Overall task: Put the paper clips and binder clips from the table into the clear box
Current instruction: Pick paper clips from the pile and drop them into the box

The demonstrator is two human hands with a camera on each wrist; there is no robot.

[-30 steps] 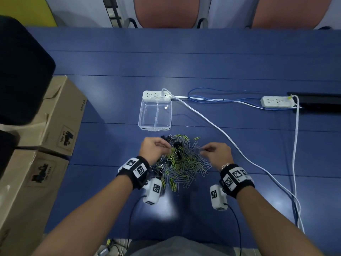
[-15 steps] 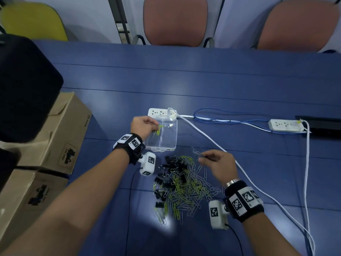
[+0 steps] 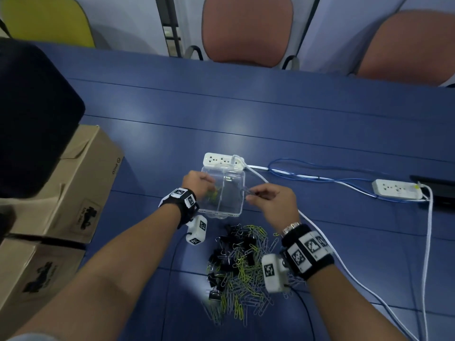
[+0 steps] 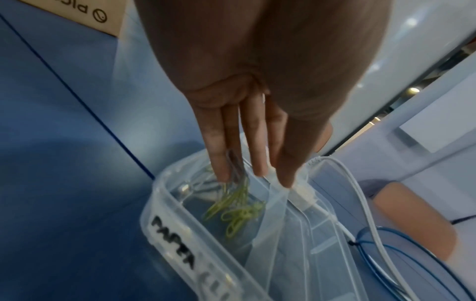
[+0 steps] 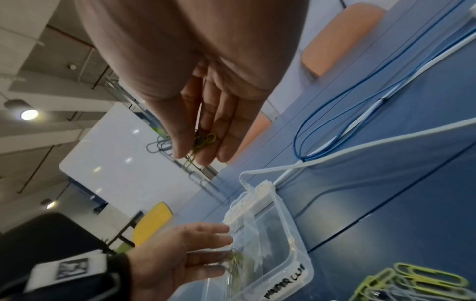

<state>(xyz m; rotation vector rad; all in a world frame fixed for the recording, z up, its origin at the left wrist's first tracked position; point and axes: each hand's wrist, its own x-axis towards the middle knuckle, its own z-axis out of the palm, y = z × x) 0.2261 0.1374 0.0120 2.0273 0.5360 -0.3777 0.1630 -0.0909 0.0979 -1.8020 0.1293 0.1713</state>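
The clear box (image 3: pixel 221 214) stands on the blue table, split by a divider, with "PAPER CLI" written on its near wall (image 4: pixel 172 238). My left hand (image 3: pixel 205 187) hangs over the left compartment with straight fingers (image 4: pixel 257 163). Yellow-green paper clips (image 4: pixel 237 205) lie blurred just under the fingertips inside that compartment. My right hand (image 3: pixel 249 194) hovers at the box's right rim and pinches a small bunch of paper clips (image 5: pixel 203 140), grey and yellow-green. The pile of paper clips and black binder clips (image 3: pixel 240 264) lies on the table in front of the box.
A white power strip (image 3: pixel 222 160) touches the box's far side, and its white cable (image 3: pixel 320 232) runs past the pile on the right. Blue cables and a second strip (image 3: pixel 396 192) lie further right. Cardboard boxes (image 3: pixel 71 183) stand left of the table, chairs behind it.
My left hand's fingers have straightened over the left compartment and its yellow-green clips are down in the box. My right hand has risen from the pile to the box's right rim with clips.
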